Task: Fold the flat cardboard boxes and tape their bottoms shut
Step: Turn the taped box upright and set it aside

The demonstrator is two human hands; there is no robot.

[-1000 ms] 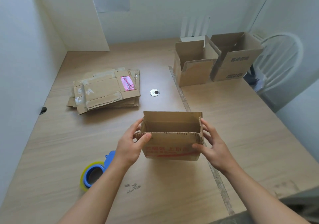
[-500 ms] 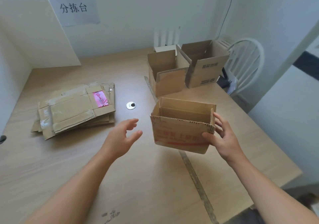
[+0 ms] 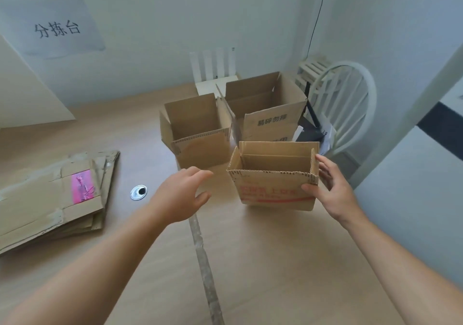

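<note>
A small open-topped cardboard box with red print [image 3: 273,189] stands upright at the right of the wooden table [image 3: 250,262]. My right hand [image 3: 330,189] holds its right end, thumb on the front face, fingers round the corner. My left hand [image 3: 180,196] hovers open to the left of the box, apart from it. Two more folded boxes stand behind: a plain one [image 3: 200,134] and a printed one [image 3: 268,106]. A stack of flat cardboard boxes [image 3: 52,199] with a pink label lies at the left.
A round metal grommet [image 3: 138,192] sits in the tabletop between the stack and my left hand. A taped seam runs along the table toward me. A white chair [image 3: 350,104] stands past the table's right edge. A white board [image 3: 25,94] leans at the far left.
My left hand let go of the small box. My right hand carried the box to the right and farther back, near the two folded boxes. The tape roll is out of view.
</note>
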